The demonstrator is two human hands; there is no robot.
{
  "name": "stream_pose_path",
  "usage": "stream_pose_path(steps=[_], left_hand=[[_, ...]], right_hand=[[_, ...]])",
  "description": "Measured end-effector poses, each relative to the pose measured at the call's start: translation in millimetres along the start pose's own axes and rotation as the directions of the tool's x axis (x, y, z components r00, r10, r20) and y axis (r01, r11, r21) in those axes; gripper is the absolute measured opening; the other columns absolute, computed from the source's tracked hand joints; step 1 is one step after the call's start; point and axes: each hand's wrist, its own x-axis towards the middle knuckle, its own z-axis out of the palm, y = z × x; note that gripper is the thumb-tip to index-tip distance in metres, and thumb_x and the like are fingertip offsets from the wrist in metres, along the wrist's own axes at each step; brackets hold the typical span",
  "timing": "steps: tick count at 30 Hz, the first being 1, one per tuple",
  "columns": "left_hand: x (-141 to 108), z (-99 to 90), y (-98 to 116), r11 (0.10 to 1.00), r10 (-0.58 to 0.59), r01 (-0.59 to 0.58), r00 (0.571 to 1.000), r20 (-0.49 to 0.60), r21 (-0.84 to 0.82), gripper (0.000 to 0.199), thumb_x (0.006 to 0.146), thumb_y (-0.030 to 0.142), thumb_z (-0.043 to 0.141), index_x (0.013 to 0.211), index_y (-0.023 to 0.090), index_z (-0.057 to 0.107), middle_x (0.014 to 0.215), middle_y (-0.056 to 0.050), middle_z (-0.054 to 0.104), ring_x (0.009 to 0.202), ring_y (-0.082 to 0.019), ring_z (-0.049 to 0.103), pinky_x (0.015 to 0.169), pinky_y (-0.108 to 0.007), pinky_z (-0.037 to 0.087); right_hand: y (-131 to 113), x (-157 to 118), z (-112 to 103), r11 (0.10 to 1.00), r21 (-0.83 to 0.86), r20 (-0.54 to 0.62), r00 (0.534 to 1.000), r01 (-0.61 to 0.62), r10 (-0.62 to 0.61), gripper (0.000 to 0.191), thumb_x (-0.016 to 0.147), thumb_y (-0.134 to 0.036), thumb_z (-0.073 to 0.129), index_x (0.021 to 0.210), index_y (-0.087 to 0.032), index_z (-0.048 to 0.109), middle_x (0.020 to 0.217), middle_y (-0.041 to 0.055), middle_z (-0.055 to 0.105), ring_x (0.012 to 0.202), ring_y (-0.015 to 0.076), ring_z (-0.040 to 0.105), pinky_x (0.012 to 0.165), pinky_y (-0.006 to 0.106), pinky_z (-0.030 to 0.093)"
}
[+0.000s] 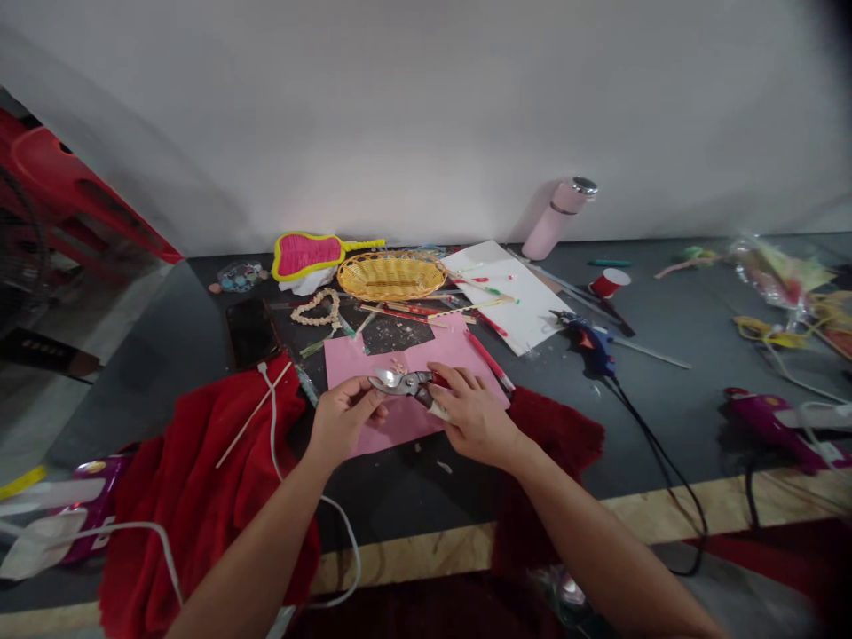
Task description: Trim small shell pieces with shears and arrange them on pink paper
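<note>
Forearms [256, 559], then shears [399, 382], seemingly between left hand [343, 413] and right hand [476, 415]

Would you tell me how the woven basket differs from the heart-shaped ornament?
The woven basket is golden yellow and larger; the heart-shaped ornament is paler and smaller. The basket has a woven bottom, while the ornament is an open outline. Both lie on the table.

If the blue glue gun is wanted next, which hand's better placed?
Right, I'd say. The right hand is nearer the glue gun, on the same side. Catch: it's on the cutters and would likely need freeing. The left hand is farther and would reach across.
</note>
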Motion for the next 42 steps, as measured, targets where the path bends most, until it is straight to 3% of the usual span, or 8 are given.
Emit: stream_pose_path(steps=[5, 8, 11, 25, 33, 37, 42], left_hand=[[-1, -0.5, 2, 1.0, 0.016, -0.015, 1.0, -0.004, 0.025, 0.02, 0.079, 0.032, 0.063, 0.083, 0.013, 0.066, 0.058, 0.001, 0.061, 0.052, -0.01, 0.056, 0.053, -0.02, 0.048], [-2, -0.4, 4, 0.998, 0.031, -0.03, 0.999, -0.018, 0.056, 0.019, 0.079, 0.033, 0.062, 0.08, 0.014, 0.065, 0.057, 0.002, 0.06, 0.05, -0.009, 0.055, 0.052, -0.02, 0.047], [-3, -0.1, 5, 0.992, 0.058, -0.056, 0.998, -0.015, 0.11, 0.02, 0.08, 0.033, 0.06, 0.08, 0.014, 0.065, 0.056, 0.001, 0.061, 0.05, -0.01, 0.055, 0.052, -0.02, 0.047], [-5, -3.1, 5, 0.985, 0.071, -0.07, 0.997, -0.002, 0.159, 0.02, 0.081, 0.034, 0.058, 0.078, 0.015, 0.064, 0.052, 0.002, 0.058, 0.046, -0.01, 0.052, 0.048, -0.02, 0.043], [-3, 0.9, 6, 0.994, 0.077, -0.074, 0.997, -0.024, 0.079, 0.018, 0.077, 0.032, 0.062, 0.086, 0.016, 0.064, 0.054, 0.003, 0.059, 0.048, -0.01, 0.053, 0.05, -0.02, 0.044], [-3, 0.8, 7, 0.99, 0.072, -0.066, 0.996, -0.046, 0.128, 0.015, 0.076, 0.03, 0.061, 0.078, 0.015, 0.065, 0.052, 0.003, 0.06, 0.048, -0.011, 0.054, 0.051, -0.02, 0.045], [-5, -2.4, 7, 0.984, 0.071, -0.072, 0.997, 0.011, 0.165, 0.015, 0.077, 0.03, 0.06, 0.075, 0.016, 0.065, 0.055, 0.001, 0.063, 0.051, -0.013, 0.059, 0.053, -0.022, 0.048]], right_hand=[[2, 1, 9, 0.997, 0.073, -0.04, 0.999, -0.018, 0.021, 0.044, 0.075, -0.013, 0.05, 0.119, -0.017, 0.049, 0.138, 0.0121, 0.04, 0.115, 0.0275, 0.041, 0.093, 0.043, 0.037], [0, 1, 15, 0.993, 0.106, -0.087, 0.995, -0.045, 0.054, 0.06, 0.079, -0.022, 0.051, 0.135, -0.012, 0.033, 0.139, 0.0158, 0.038, 0.118, 0.0293, 0.04, 0.096, 0.046, 0.036], [-3, 1, 16, 0.992, 0.102, -0.041, 0.996, -0.07, 0.074, 0.07, 0.082, -0.028, 0.051, 0.144, -0.014, 0.02, 0.135, 0.0159, 0.042, 0.116, 0.0304, 0.042, 0.094, 0.047, 0.037], [-11, 1, 9, 0.992, 0.041, 0.005, 0.993, -0.119, 0.119, 0.059, 0.083, -0.023, 0.048, 0.139, -0.019, 0.03, 0.11, 0.0116, 0.054, 0.097, 0.0238, 0.052, 0.087, 0.038, 0.042], [-6, 3, 14, 0.992, 0.027, -0.031, 0.992, -0.125, 0.126, 0.064, 0.082, -0.023, 0.05, 0.141, -0.018, 0.026, 0.119, 0.0132, 0.051, 0.105, 0.0262, 0.048, 0.09, 0.04, 0.04], [-5, 3, 14, 0.995, 0.014, -0.034, 0.994, -0.1, 0.101, 0.066, 0.083, -0.024, 0.05, 0.143, -0.018, 0.023, 0.125, 0.0139, 0.049, 0.109, 0.0275, 0.045, 0.092, 0.043, 0.038], [-4, 2, 8, 0.998, 0.031, -0.008, 0.999, -0.052, 0.052, 0.065, 0.086, -0.028, 0.047, 0.144, -0.016, 0.021, 0.126, 0.0144, 0.048, 0.109, 0.027, 0.044, 0.092, 0.044, 0.037]])
